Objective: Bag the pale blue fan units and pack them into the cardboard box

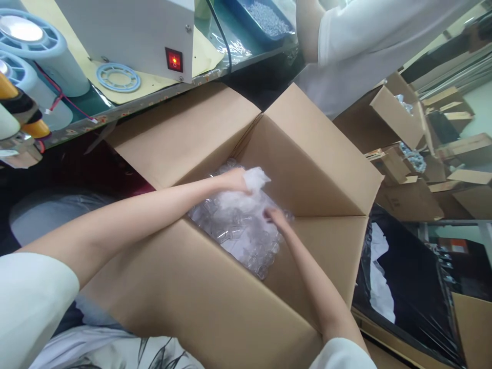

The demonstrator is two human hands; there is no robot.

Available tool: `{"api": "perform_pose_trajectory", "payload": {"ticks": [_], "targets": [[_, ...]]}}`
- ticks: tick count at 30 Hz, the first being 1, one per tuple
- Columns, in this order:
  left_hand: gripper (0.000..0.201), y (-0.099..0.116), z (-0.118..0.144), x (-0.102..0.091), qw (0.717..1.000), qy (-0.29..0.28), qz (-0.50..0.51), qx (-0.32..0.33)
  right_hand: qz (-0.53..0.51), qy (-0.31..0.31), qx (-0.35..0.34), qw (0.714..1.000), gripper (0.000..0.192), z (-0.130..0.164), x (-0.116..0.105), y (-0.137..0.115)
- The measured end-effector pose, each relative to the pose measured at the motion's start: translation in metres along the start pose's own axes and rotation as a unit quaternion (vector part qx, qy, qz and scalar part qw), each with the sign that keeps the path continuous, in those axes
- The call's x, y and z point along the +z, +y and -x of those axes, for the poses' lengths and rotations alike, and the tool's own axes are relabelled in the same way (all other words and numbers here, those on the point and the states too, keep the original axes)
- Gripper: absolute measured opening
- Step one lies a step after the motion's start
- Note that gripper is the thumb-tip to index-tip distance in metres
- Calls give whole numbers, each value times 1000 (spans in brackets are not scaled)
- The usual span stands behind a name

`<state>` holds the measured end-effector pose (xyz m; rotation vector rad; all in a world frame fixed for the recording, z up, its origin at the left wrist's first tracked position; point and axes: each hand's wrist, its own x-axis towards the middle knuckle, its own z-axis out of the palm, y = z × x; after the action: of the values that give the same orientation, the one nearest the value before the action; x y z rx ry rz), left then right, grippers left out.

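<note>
Both arms reach down into an open cardboard box [184,266]. My left hand [232,180] is closed on a wad of thin white wrapping [257,178], whose crumpled end sticks out past the fingers. More of this white material trails below the hand over a pile of clear plastic pieces [246,246] in the box. At the right side of the pile is my right hand [274,215], its fingers curled together against the white material. What they grip, if anything, is hidden and slightly blurred.
A workbench edge [154,95] runs behind the box, bearing a grey machine [134,31] with a lit red switch, pale-blue cylinders [57,56] and a blue tray [255,23] of small parts. A co-worker's sleeve [357,36] is beyond. Several cartons [407,197] and black plastic [415,271] lie right.
</note>
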<state>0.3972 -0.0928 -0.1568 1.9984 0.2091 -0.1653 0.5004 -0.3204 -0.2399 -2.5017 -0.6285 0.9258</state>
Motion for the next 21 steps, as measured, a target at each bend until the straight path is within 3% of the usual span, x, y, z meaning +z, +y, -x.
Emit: {"api": "perform_pose_trajectory", "payload": {"ticks": [5, 9, 14, 18, 21], "targets": [[12, 6, 0, -1, 999, -5, -45, 21, 91, -52, 82, 991, 27, 26, 17, 51], [12, 10, 1, 0, 996, -30, -83, 19, 125, -57, 69, 988, 25, 27, 19, 55], [8, 9, 3, 9, 989, -101, -103, 14, 94, -27, -38, 994, 19, 17, 13, 11], [20, 3, 5, 18, 981, -174, -82, -15, 13, 25, -131, 991, 12, 17, 3, -38], [18, -1, 5, 21, 980, -184, -57, -41, -46, 51, -151, 986, 13, 17, -3, -56]]}}
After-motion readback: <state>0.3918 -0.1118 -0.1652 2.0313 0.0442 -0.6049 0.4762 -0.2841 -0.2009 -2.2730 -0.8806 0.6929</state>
